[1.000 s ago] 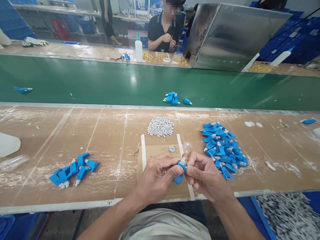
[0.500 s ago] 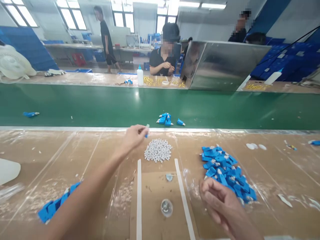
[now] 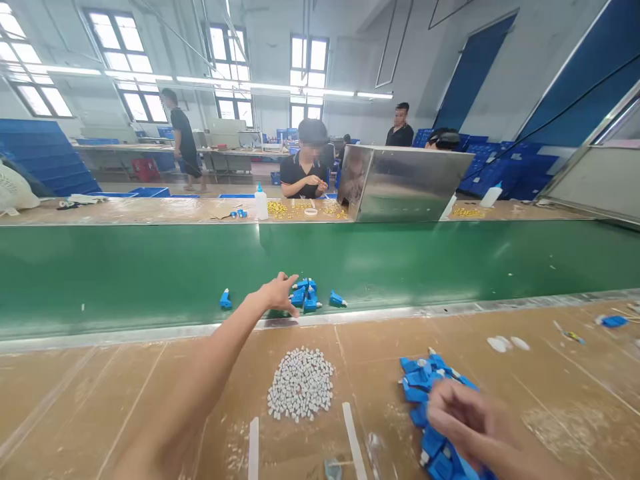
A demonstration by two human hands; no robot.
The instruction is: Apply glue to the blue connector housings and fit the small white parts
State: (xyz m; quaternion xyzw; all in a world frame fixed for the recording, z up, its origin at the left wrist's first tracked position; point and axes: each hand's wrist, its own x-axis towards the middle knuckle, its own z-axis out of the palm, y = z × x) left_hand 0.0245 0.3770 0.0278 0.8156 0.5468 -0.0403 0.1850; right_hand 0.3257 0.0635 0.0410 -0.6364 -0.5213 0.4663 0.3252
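My left hand [image 3: 279, 293] reaches over the near edge of the green belt [image 3: 150, 267], its thumb and fingers apart. It is right beside a small cluster of blue plastic pieces with pale tips [image 3: 311, 301]. I cannot tell whether it touches them. My right hand [image 3: 463, 417] is over a larger heap of the same blue pieces [image 3: 415, 380], its fingers curled and partly blurred. Whether it holds one is hidden. Between my arms, a round pile of small grey-white caps [image 3: 301, 383] lies on the brown tabletop.
One blue piece [image 3: 226, 299] lies left of the cluster, another [image 3: 337, 299] to its right. White strips [image 3: 254, 447] mark the near tabletop. Across the belt a person [image 3: 305, 167] sits behind yellow parts [image 3: 278, 209], a white bottle [image 3: 261, 203] and a metal panel [image 3: 410, 183].
My left hand has moved forward onto the belt and let go of the blue piece it held. My right hand has come over the blue heap. The view has tilted up.
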